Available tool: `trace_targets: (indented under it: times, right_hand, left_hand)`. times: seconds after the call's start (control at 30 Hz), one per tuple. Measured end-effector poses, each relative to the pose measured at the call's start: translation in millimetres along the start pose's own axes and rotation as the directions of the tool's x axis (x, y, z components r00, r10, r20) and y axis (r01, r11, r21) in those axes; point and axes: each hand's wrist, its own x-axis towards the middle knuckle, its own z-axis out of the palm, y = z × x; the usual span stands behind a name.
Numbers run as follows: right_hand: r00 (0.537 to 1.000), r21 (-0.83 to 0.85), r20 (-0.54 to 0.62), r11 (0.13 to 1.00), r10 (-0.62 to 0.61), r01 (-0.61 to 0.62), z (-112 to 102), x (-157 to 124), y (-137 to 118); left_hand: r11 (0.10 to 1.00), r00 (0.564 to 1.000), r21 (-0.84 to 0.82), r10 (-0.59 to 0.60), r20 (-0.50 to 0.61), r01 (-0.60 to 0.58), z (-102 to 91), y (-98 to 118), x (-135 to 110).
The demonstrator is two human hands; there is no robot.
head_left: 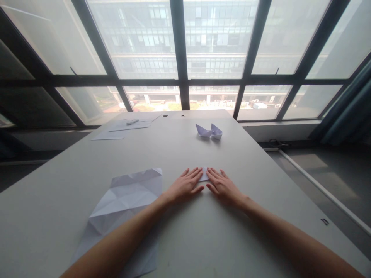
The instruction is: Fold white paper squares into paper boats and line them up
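My left hand (185, 184) and my right hand (222, 186) lie flat on the white table (255, 181), fingers stretched out and side by side. Both press down on a small folded piece of white paper (204, 175); only a narrow strip of it shows between the fingertips, the rest is hidden under the hands. A large creased sheet of paper (127, 197) lies to the left, partly under my left forearm. A folded paper boat-like figure (212, 131) sits farther back on the table.
Flat paper sheets (121, 127) and a small white object (132, 121) lie at the table's far left. Behind the table is a wall of large windows (179, 58). A curtain (348, 112) hangs at the right, floor below it.
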Motion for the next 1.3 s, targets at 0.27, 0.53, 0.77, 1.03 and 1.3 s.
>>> trace_targets:
  times: [0.27,0.53,0.77,1.03,1.3]
  right_hand:
    - [0.995,0.077,-0.081,0.996,0.052,-0.046,-3,0,1]
    - [0.984,0.167,-0.175,0.983,-0.04,0.07,-8,0,-1]
    - [0.96,0.202,-0.257,0.965,-0.112,0.167,-11,2,-1]
    - [0.955,0.082,-0.28,0.988,-0.1,0.128,-4,1,-1]
    - [0.929,0.06,-0.367,0.995,-0.048,0.075,-6,1,6]
  left_hand:
    - [0.998,0.99,-0.006,-0.06,-0.129,0.06,0.7,1,-1]
    - [0.995,0.97,-0.037,-0.098,-0.221,0.092,-12.2,9,-2]
    - [0.995,0.968,-0.065,-0.089,-0.235,0.076,-11.9,6,-1]
    - [0.996,0.951,-0.077,-0.056,-0.304,0.034,-12.7,5,-1]
    - [0.968,0.952,-0.224,0.04,-0.304,-0.112,-10.0,10,-1]
